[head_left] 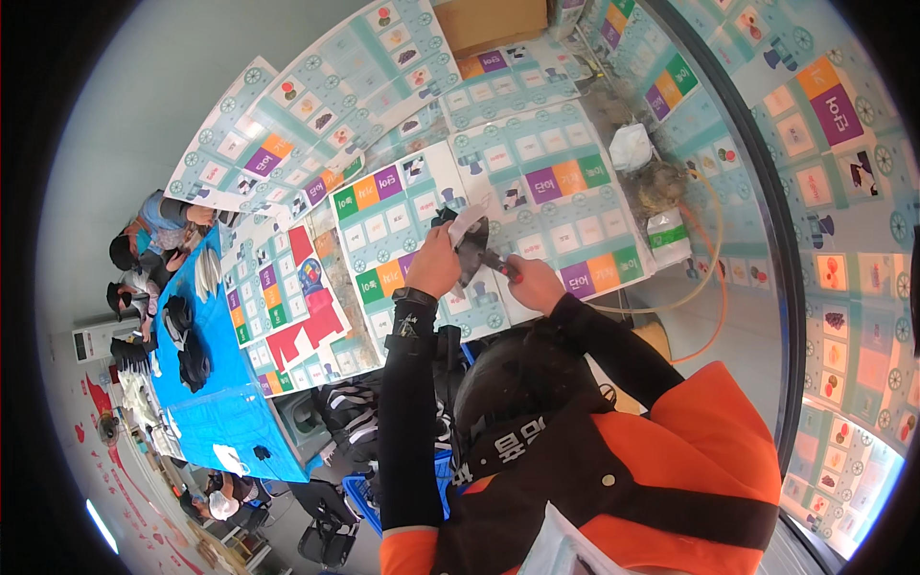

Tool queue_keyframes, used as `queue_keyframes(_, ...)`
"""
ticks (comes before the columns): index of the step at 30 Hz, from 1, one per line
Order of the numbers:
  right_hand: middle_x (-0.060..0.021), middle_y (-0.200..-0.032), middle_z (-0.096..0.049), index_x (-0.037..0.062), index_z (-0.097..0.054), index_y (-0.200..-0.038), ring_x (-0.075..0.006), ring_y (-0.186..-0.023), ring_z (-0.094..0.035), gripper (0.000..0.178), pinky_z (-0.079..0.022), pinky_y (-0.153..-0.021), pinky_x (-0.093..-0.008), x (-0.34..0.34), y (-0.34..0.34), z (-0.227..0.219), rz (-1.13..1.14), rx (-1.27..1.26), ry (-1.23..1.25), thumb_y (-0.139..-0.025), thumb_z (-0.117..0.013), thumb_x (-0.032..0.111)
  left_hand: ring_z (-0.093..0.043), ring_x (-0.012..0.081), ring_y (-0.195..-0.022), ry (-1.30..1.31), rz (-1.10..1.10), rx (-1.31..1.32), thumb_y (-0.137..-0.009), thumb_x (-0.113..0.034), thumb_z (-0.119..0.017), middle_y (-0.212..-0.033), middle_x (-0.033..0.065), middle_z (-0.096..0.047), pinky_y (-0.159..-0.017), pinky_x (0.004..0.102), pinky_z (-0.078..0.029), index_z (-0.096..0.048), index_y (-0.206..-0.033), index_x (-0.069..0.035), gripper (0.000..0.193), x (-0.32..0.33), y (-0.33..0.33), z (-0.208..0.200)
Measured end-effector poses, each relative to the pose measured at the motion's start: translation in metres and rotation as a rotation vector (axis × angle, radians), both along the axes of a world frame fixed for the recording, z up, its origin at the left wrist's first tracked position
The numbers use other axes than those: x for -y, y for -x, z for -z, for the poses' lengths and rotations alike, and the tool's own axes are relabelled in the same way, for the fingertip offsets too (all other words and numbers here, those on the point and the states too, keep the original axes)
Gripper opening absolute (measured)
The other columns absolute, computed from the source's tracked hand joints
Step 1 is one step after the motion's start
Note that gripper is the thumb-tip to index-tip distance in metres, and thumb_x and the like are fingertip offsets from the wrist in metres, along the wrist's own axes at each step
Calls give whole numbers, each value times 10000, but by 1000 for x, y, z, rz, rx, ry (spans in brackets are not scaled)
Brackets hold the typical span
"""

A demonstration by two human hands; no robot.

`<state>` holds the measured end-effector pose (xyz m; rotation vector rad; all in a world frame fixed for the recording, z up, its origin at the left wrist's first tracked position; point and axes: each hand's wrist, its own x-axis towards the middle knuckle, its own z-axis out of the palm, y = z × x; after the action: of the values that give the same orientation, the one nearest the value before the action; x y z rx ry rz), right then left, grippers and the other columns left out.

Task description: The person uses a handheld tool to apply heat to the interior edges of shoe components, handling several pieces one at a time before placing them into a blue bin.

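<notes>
My left hand is closed around a dark grey, limp-looking piece with a pale strip along its upper edge. It is held above the table. From the right, my right hand grips a small tool with a red and black handle. The tool's tip points at the dark piece and seems to touch it; its exact kind is too small to make out. Beneath both hands lies the table's printed covering of pale green and white sheets.
Left stands a table with a blue cover, bearing black items; people sit beyond it. A white crumpled bag, a green-and-white packet and a yellow hose are at the right edge. A dark window frame rises there.
</notes>
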<state>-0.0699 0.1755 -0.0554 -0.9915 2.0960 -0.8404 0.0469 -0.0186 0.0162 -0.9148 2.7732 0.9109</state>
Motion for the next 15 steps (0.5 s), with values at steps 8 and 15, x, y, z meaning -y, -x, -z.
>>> queue_keyframes(8, -263, -844, -666, 57, -637, -1030, -494, -858, -626, 196, -476, -725, -579, -4, 7, 9, 30, -20, -14, -863, -544, 97, -614, 453, -1135, 3, 1, -38, -884, -57, -530, -1331, 229, -558, -944, 512, -532, -468, -1417, -22, 538, 4, 2, 7)
queue_keyframes(15, -254, -824, -678, 38, -612, -1011, -485, -828, -639, 189, -482, -734, -591, -8, 7, 13, 62, -81, -15, -871, -571, 159, -618, 460, -1108, 2, -19, -43, -885, -61, -539, -1335, 224, -556, -929, 526, -535, -466, -1421, -43, 542, 1, -5, 6)
